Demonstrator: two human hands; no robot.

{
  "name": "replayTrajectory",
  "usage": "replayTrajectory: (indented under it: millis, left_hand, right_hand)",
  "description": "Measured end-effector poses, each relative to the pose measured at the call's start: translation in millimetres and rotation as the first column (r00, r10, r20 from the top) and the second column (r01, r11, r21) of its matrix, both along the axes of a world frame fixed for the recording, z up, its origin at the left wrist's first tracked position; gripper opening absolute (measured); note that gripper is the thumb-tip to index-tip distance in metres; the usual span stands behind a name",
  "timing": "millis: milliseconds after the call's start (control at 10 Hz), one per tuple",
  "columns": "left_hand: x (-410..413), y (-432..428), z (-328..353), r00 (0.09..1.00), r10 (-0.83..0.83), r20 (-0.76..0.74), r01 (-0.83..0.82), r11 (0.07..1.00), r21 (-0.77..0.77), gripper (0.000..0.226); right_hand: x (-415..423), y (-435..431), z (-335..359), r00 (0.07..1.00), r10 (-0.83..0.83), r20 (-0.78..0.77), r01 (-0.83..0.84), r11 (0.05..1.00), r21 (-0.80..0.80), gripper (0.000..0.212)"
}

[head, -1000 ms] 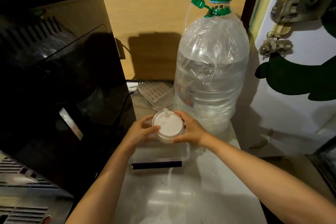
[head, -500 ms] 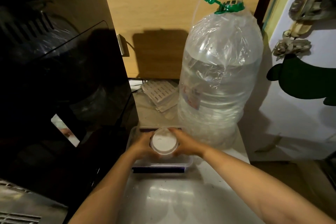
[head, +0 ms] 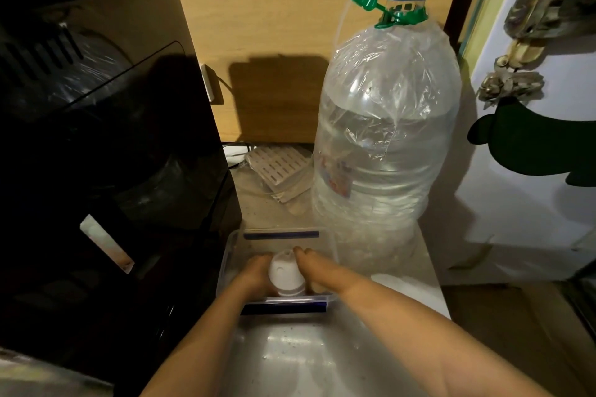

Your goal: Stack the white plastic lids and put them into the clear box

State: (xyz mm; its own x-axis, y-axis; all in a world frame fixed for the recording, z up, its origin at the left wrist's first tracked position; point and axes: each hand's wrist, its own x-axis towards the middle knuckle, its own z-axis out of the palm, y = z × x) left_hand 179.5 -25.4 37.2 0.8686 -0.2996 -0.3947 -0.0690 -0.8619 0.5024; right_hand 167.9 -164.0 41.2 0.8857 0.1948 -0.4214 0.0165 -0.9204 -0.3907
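Observation:
A stack of white plastic lids (head: 285, 274) sits low inside the clear box (head: 330, 245), tilted toward me. My left hand (head: 253, 274) grips the stack's left side and my right hand (head: 314, 264) its right side, both down inside the box. The box is a clear rectangular tub with dark blue clips on its near and far rims, standing on the steel counter. The bottom of the stack is hidden by the near rim.
A big black appliance (head: 113, 138) stands tight against the box's left. A large water bottle (head: 383, 138) with a green cap stands just behind and right of the box. A slotted plastic piece (head: 280, 167) lies at the back. Steel counter (head: 290, 351) spreads in front.
Both hands have lowered the lid stack from above the box down into it, and the stack has tipped toward me.

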Motion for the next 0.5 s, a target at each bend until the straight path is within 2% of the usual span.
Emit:
replayTrajectory:
  millis: [100,200,300,500]
  left_hand:
    - [0.9,0.0,-3.6,1.000,0.007,0.017,-0.007,1.000,-0.004,0.053]
    - [2.2,-0.1,-4.8,1.000,0.008,0.006,-0.008,1.000,0.015,0.055]
    - [1.3,-1.0,-3.0,1.000,0.006,0.004,-0.006,0.999,0.038,0.057]
    - [6.1,7.3,7.2,0.999,0.032,0.020,-0.034,0.996,0.083,0.083]
  right_hand:
    - [-1.7,1.0,-0.6,1.000,-0.004,-0.005,0.004,1.000,-0.003,0.040]
    - [-2.9,1.1,0.4,1.000,0.009,-0.001,-0.009,1.000,-0.002,0.055]
    - [-4.2,0.7,4.0,1.000,0.011,0.012,-0.011,1.000,-0.018,0.058]
    - [-6.5,-8.1,15.9,0.997,0.063,0.034,-0.064,0.998,0.028,0.077]
